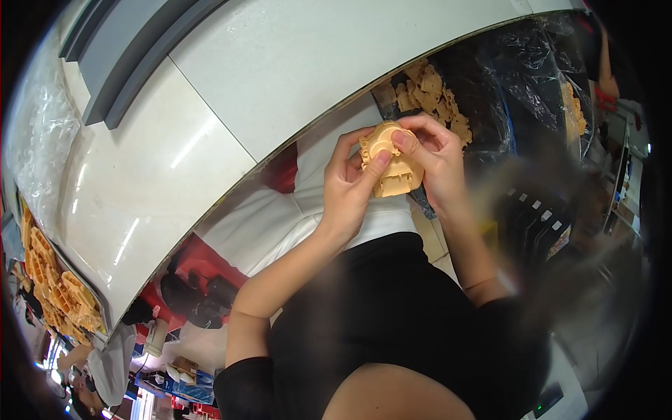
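A pale yellow-orange moulded plastic part [396,170] is held in both hands in front of my body, off the table's near edge. It has a rounded upper end, small rings along its left side and a squarish opening at the bottom. My left hand [348,175] grips its left side, thumb pressed on the front face. On the other side my right hand [439,157] holds the upper right edge, its thumb also on the face. The fingers behind the part are partly hidden.
The white table [294,59] bears a grey channel-shaped bar [140,56] and clear plastic wrap [43,133]. Several similar orange parts [59,280] are heaped at the far left. Beyond my right hand, orange pieces [434,98] lie beside black plastic sheeting [518,77]. A red stool [203,269] stands below.
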The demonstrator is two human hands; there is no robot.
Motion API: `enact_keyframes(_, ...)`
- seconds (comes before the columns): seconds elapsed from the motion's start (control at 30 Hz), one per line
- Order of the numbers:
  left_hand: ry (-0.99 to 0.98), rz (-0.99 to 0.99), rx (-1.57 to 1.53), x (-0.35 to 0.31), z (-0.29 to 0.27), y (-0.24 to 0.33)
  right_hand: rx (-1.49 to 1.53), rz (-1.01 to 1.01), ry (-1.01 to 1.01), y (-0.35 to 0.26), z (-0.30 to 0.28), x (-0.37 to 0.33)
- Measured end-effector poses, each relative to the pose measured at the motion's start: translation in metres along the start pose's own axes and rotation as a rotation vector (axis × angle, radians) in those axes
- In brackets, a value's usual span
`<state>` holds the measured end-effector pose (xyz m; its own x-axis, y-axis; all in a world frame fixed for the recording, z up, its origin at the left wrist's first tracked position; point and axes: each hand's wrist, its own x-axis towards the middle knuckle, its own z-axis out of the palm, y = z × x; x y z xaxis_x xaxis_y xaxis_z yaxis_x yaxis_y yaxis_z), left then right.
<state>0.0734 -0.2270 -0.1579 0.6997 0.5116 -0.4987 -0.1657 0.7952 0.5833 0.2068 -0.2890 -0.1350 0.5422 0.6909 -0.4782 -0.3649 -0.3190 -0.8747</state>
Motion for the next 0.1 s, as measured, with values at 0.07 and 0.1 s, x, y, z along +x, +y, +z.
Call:
enact_keyframes(0.07,0.007,0.020,0.011,-0.0009,-0.0029,0.0017,-0.027,-0.002,-0.082,-0.0065,0.0018,0.0003)
enact_keyframes(0.1,0.014,0.013,-0.014,-0.0009,-0.0045,0.0019,-0.026,-0.001,-0.081,-0.0063,0.0016,0.0002)
